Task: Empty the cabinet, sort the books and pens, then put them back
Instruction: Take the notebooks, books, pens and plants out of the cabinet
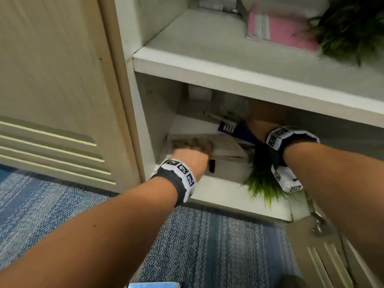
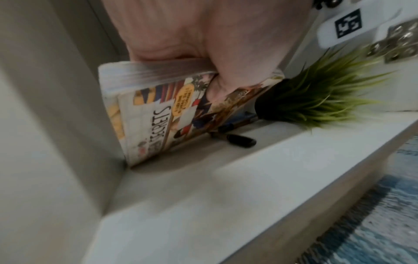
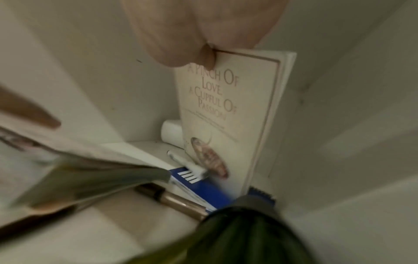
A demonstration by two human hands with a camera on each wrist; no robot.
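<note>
Both hands are inside the cabinet's lower shelf. My left hand grips a thick colourful book from above, thumb across its cover; the book is tilted against the left wall. My right hand, deeper in and mostly hidden in the head view, pinches the top corner of an upright cream book. A blue book lies flat below it. A white pen and a bronze marker lie on the shelf, and a black pen lies beside the colourful book.
A fake plant in a black pot lies on its side at the shelf front, under my right wrist. The upper shelf holds a pink book and another plant. A louvred door stands left; blue carpet lies below.
</note>
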